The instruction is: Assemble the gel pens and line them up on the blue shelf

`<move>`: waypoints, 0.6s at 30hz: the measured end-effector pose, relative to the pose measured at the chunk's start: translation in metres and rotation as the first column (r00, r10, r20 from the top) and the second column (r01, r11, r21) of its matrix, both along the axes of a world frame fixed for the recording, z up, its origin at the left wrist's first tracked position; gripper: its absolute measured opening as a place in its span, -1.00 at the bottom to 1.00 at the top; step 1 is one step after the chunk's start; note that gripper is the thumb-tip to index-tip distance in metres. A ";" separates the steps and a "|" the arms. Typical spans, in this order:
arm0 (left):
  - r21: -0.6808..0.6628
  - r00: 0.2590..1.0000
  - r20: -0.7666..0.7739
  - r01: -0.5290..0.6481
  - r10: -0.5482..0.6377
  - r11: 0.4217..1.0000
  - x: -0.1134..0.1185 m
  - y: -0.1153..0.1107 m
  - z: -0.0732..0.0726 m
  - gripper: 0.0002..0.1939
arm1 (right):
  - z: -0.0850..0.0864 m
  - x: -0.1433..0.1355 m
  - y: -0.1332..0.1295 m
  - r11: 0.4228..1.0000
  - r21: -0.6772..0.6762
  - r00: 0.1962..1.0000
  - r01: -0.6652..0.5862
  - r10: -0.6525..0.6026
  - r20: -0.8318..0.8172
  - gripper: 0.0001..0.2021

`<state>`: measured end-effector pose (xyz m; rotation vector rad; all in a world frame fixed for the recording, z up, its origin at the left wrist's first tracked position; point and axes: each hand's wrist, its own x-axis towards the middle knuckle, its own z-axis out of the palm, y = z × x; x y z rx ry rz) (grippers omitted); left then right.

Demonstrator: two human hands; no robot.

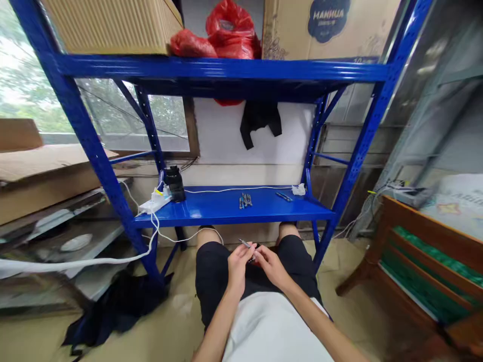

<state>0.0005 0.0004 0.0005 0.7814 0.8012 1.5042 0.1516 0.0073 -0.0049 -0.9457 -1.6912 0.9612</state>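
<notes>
Your left hand (237, 261) holds the pen (245, 244), long axis slanting forward-left. Your right hand (269, 263) is just beside, grip unclear.

Sm. item (253, 259) by R hand (269, 265) (too tiny for ID), top of MANHUA box (290, 31) out of frame

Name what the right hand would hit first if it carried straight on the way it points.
Most likely the left hand, which holds a slim pen-like item; the right hand points toward it from close by, though depth is unclear.
</notes>
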 end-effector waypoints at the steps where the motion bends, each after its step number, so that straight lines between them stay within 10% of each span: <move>1: 0.002 1.000 0.003 0.001 -0.001 1.000 0.000 0.000 0.000 -0.42 | -0.001 -0.001 0.001 1.000 -0.003 1.000 0.008 -0.008 -0.011 -0.58; 18: 0.029 0.997 0.055 -0.049 0.048 0.998 0.002 0.000 0.004 -0.41 | 0.001 -0.009 -0.004 0.995 -0.091 0.997 -0.051 0.046 -0.063 -0.49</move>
